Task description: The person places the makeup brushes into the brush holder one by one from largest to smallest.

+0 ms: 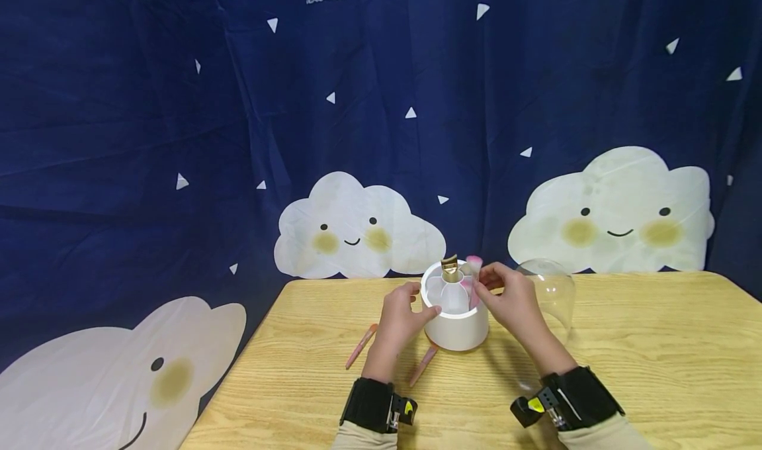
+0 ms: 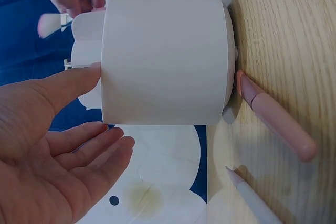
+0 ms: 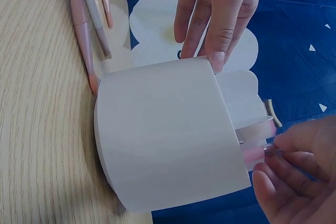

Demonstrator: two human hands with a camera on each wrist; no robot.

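A round white brush holder (image 1: 457, 332) with inner dividers stands on the table between both hands. My left hand (image 1: 400, 319) rests its thumb on the holder's near rim; in the left wrist view the other fingers (image 2: 100, 148) lie straight beside the wall. My right hand (image 1: 513, 299) is at the right rim, pinching a pink makeup brush (image 3: 254, 155) that stands partly inside the holder. Pale pink-tipped bristles (image 1: 474, 262) stick up beside those fingers. A gold-coloured piece (image 1: 450, 269) rises from the holder's middle. The lower part of the pinched brush is hidden by the wall.
One pink brush (image 1: 361, 347) lies on the table left of the left forearm. Another pink brush (image 1: 424, 365) lies just in front of the holder. A clear dome cover (image 1: 556, 298) stands behind the right forearm. A blue curtain (image 1: 381, 73) hangs behind the table.
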